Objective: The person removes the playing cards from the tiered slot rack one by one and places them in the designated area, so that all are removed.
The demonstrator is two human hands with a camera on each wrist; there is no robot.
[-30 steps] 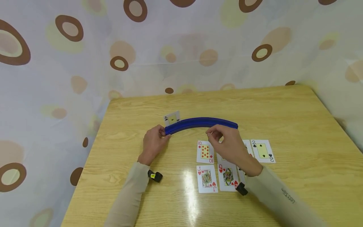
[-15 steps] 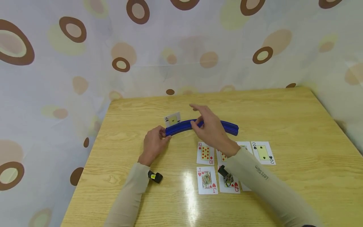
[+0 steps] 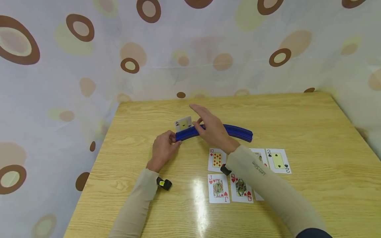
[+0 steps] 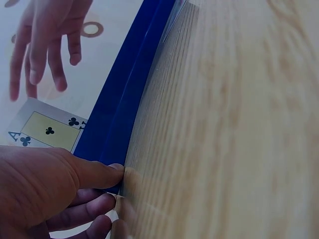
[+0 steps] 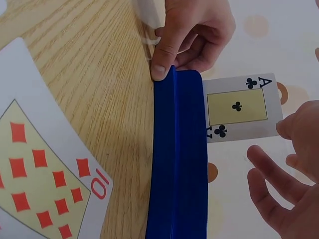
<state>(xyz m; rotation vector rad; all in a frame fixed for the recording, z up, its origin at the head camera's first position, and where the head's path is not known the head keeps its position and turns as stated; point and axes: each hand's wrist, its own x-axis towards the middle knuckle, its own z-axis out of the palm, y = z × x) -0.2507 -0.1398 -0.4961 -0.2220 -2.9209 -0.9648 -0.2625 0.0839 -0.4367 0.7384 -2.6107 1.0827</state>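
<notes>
A curved blue card holder (image 3: 239,133) stands on the table, with an ace of clubs (image 3: 183,124) upright in its left end. My left hand (image 3: 163,148) pinches that end, the thumb (image 4: 102,174) on the front side and the other fingers beyond it. Over the holder's middle, my right hand (image 3: 212,131) reaches toward the ace with its fingers extended and nothing held. In the right wrist view, one right fingertip (image 5: 286,128) is at the ace's edge; whether it touches cannot be told.
Face-up cards lie in two rows in front of the holder: a ten of diamonds (image 3: 217,160), two of spades (image 3: 278,161), jack of hearts (image 3: 218,188) and queen of hearts (image 3: 241,189). Others are partly hidden by the right sleeve (image 3: 265,178). A patterned cloth (image 3: 166,79) hangs behind the table.
My right hand has moved left and away from me, from above the cards to near the ace, and its fingers have straightened. The left hand keeps its grip on the holder's end.
</notes>
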